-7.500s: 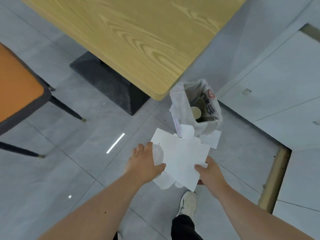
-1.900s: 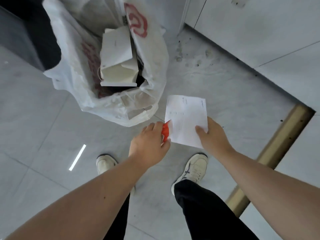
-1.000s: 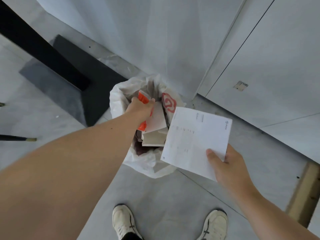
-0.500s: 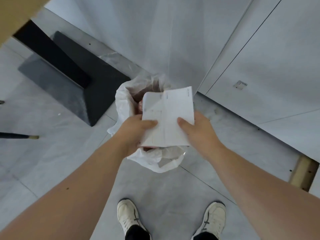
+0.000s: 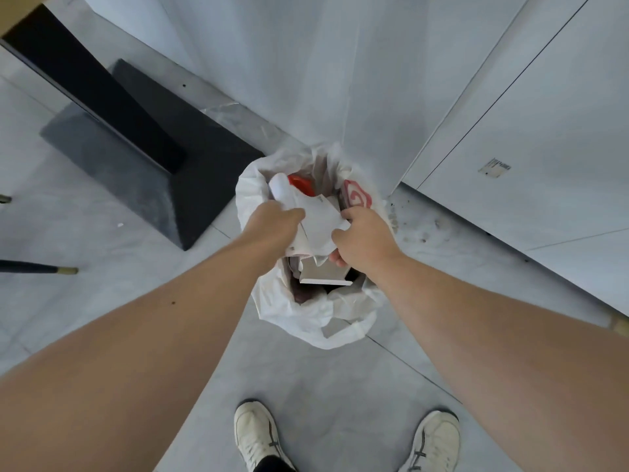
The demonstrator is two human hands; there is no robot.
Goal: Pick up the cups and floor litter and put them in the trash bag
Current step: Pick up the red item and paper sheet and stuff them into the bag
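A white plastic trash bag (image 5: 296, 313) with a red logo stands open on the grey floor against the wall. Over its mouth a crumpled white sheet of paper (image 5: 315, 219) is gripped from both sides by my left hand (image 5: 272, 226) and my right hand (image 5: 362, 238). Inside the bag lie a red piece of litter (image 5: 301, 185) at the back and folded white card (image 5: 323, 275) below the paper. No cup shows in the bag from here.
A black table base (image 5: 146, 165) with its black column stands left of the bag. A chair leg tip (image 5: 66, 270) pokes in at the far left. White wall panels (image 5: 510, 114) rise behind and to the right. My two white shoes (image 5: 253, 434) stand below.
The flat sheet held over the bag is now crumpled between both hands and lower in the bag's mouth. The red litter my left hand carried lies inside the bag.
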